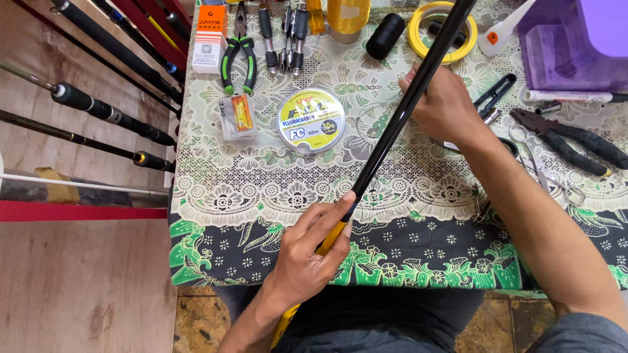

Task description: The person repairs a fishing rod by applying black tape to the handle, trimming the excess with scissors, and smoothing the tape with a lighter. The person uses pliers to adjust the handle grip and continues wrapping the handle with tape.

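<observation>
A long black fishing rod (392,124) is being held by both hands above a table (216,176) covered in a lace-patterned cloth. Its long axis is running diagonally, from the lower left near the person's lap up to the far right. The left hand (311,252) is being wrapped closed around the lower part, where a yellow section (330,238) is showing. The right hand (439,104) is being closed around the shaft farther up, well apart from the left. A round spool of fishing line (310,120) is lying just left of the rod.

Both hands (307,252) grip a black rod (399,117).
</observation>
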